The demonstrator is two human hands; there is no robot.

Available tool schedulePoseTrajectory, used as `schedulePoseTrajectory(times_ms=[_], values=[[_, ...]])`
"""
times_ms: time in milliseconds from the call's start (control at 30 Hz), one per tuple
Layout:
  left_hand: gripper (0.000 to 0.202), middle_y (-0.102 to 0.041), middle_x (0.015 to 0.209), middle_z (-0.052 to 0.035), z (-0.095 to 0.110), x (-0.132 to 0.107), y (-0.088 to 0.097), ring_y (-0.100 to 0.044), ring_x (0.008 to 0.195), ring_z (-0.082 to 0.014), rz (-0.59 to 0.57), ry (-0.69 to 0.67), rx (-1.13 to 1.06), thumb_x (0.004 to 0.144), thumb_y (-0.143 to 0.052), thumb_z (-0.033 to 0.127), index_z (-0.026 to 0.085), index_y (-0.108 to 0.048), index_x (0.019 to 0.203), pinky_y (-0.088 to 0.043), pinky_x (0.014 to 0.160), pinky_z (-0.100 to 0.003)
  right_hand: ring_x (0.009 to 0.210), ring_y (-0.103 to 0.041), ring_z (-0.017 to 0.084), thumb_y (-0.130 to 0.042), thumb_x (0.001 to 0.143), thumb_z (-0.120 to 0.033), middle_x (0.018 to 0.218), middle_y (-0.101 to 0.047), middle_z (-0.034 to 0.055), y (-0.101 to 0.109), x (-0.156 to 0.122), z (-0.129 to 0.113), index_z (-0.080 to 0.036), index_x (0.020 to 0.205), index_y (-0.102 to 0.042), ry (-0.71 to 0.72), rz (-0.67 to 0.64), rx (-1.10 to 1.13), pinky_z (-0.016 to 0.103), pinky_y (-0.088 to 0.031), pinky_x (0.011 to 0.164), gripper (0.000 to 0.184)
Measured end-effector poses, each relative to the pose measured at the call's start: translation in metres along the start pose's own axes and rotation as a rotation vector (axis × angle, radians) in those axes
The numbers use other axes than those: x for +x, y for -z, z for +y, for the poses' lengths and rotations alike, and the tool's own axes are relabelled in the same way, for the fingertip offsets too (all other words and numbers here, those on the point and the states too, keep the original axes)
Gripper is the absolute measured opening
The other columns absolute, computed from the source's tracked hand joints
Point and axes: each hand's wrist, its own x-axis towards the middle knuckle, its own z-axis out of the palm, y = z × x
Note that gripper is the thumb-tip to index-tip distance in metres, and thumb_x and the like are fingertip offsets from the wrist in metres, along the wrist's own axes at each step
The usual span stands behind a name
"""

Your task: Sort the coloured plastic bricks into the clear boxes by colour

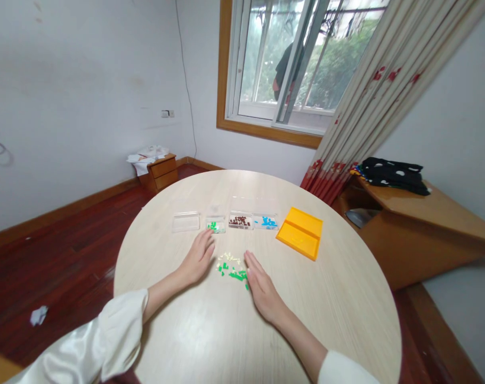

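Small green pieces [237, 275] and pale yellow pieces [228, 258] lie loose on the table between my two hands. My right hand [263, 288] rests on its edge beside the green pieces, fingers stretched out, holding nothing. On the other side my left hand [197, 257] has its fingers extended near a small clear box [220, 229] that contains some green pieces [212, 226]. Beside that box stand a clear box of dark brown pieces [240, 221] and one of blue pieces [268, 222]. The pieces are too small to tell their exact kind.
A clear box [186, 222] stands at the left of the row. To the right lies an open yellow case [300, 233] on the round table [330, 320]. A wooden cabinet [434, 213] with dark cloth stands at the right. Beyond the window [262, 64] a person's figure shows.
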Motion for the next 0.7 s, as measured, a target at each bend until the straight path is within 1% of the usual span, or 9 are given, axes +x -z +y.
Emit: schedulePoseTrajectory(times_ms=[67,133,233,300,367,433,500,567,700], values=[[0.048,-0.032,0.141,-0.0182,-0.01,0.014,0.0,-0.028,0.132,-0.0266,0.007,-0.045,0.126,0.091,-0.033,0.037,0.011,-0.034,0.133,-0.022,0.11,-0.05,0.14,-0.009,0.019,-0.03,0.091,-0.052,0.151,-0.013,0.0081,-0.001,0.0,-0.004,-0.019,0.144,-0.021,0.023,-0.056,-0.112,0.046,-0.013,0.114,0.062],[0.049,-0.031,0.141,-0.0189,-0.015,0.023,0.001,-0.026,0.133,-0.0286,0.01,-0.077,0.208,0.09,-0.036,0.035,0.01,-0.035,0.132,-0.023,0.11,-0.051,0.14,-0.003,0.022,-0.044,0.087,-0.051,0.152,-0.008,0.0085,-0.003,-0.001,-0.008,-0.019,0.145,-0.014,0.064,-0.114,-0.234,0.047,-0.013,0.113,0.073],[0.042,-0.034,0.14,-0.0166,-0.009,0.018,0.003,-0.028,0.132,-0.0275,-0.002,-0.176,0.264,0.091,-0.036,0.03,0.014,-0.039,0.13,-0.026,0.109,-0.051,0.14,-0.005,0.023,-0.054,0.082,-0.047,0.152,-0.011,0.0105,-0.005,-0.003,-0.009,-0.019,0.145,-0.011,0.112,-0.082,-0.339,0.048,-0.018,0.112,0.082],[0.038,-0.037,0.138,-0.0155,0.0,0.002,0.007,-0.032,0.13,-0.0262,-0.03,-0.244,0.277,0.092,-0.035,0.027,0.016,-0.043,0.127,-0.031,0.107,-0.05,0.138,-0.017,0.023,-0.047,0.087,-0.041,0.149,-0.022,0.013,-0.005,-0.004,-0.006,-0.018,0.144,-0.017,0.132,0.032,-0.359,0.048,-0.026,0.11,0.069],[0.036,-0.041,0.135,-0.0164,0.01,-0.018,0.01,-0.034,0.129,-0.027,-0.094,-0.32,0.295,0.091,-0.038,0.027,0.016,-0.047,0.124,-0.032,0.106,-0.05,0.131,-0.035,0.023,-0.038,0.092,-0.031,0.139,-0.04,0.0145,-0.003,-0.006,-0.003,-0.017,0.138,-0.034,0.178,0.155,-0.375,0.046,-0.034,0.105,0.049],[0.04,-0.041,0.136,-0.0173,0.019,-0.035,0.014,-0.036,0.128,-0.0278,-0.162,-0.378,0.318,0.09,-0.041,0.028,0.016,-0.044,0.128,-0.029,0.107,-0.053,0.12,-0.047,0.022,-0.034,0.092,-0.023,0.127,-0.053,0.0136,0.0,-0.009,-0.003,-0.018,0.127,-0.049,0.258,0.225,-0.409,0.045,-0.04,0.1,0.038],[0.045,-0.041,0.137,-0.0171,0.025,-0.046,0.017,-0.034,0.13,-0.0291,-0.241,-0.39,0.342,0.09,-0.043,0.032,0.016,-0.04,0.132,-0.029,0.106,-0.055,0.116,-0.05,0.022,-0.037,0.09,-0.019,0.121,-0.056,0.0121,0.002,-0.012,-0.006,-0.02,0.118,-0.056,0.348,0.228,-0.459,0.046,-0.042,0.097,0.033],[0.045,-0.042,0.137,-0.0168,0.03,-0.049,0.019,-0.035,0.129,-0.0295,-0.288,-0.387,0.355,0.089,-0.045,0.034,0.017,-0.042,0.131,-0.029,0.106,-0.056,0.116,-0.049,0.023,-0.041,0.089,-0.018,0.121,-0.056,0.0117,0.002,-0.015,-0.011,-0.021,0.112,-0.059,0.413,0.198,-0.505,0.047,-0.041,0.097,0.029],[0.034,-0.047,0.131,-0.0148,0.032,-0.049,0.022,-0.039,0.126,-0.0265,-0.257,-0.392,0.318,0.089,-0.045,0.029,0.018,-0.051,0.121,-0.029,0.107,-0.055,0.114,-0.049,0.023,-0.042,0.089,-0.017,0.117,-0.057,0.0121,0.003,-0.021,-0.017,-0.02,0.101,-0.062,0.447,0.165,-0.53,0.046,-0.04,0.093,0.023]])
